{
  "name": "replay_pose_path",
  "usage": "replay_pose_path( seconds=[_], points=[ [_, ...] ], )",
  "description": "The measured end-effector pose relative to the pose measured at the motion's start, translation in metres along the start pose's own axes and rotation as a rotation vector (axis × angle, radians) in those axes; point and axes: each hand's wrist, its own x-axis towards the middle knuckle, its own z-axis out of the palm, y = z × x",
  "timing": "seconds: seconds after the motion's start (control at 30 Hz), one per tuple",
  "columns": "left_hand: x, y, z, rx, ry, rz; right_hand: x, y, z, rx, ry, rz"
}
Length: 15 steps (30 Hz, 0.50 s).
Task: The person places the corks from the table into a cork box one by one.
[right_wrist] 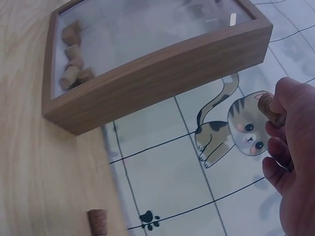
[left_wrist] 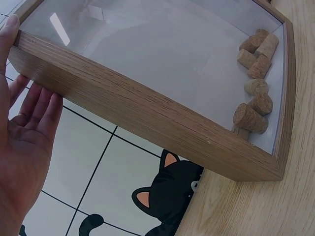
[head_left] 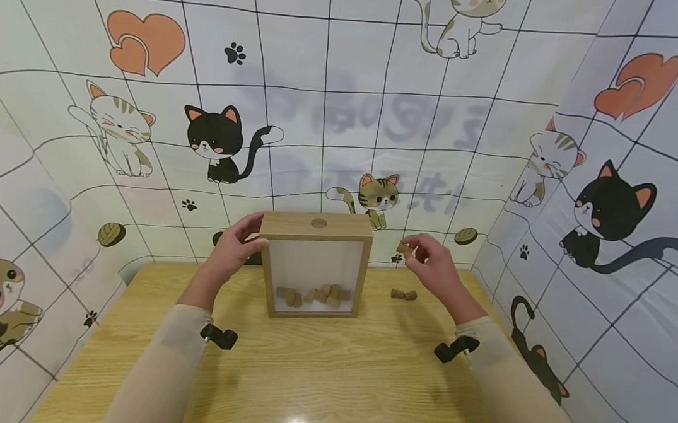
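Head view: right hand (head_left: 436, 266) pinches a cork (head_left: 404, 248) beside the wooden box (head_left: 314, 264) on the table (head_left: 320, 375).
Best to steady the box, centre the cork over the top hole (head_left: 318, 223), end down, then let go. Left hand (head_left: 232, 248), fingers straight, braces the box's left side (glass-fronted, pale oak). Inside, tan corks (head_left: 314, 295) lie heaped; two loose corks (head_left: 403, 294) sit near.
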Motion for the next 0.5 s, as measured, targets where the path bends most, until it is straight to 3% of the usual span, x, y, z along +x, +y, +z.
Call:
replay_pose_path(
  seconds=[0.23,0.5],
  points=[
    [0.0,-0.001,0.0,0.01,-0.012,0.002,0.019,-0.02,-0.006,0.018,0.024,-0.026],
    [0.0,0.0,-0.001,0.004,-0.011,0.005,0.044,-0.041,-0.002,0.111,0.067,-0.066]
  ],
)
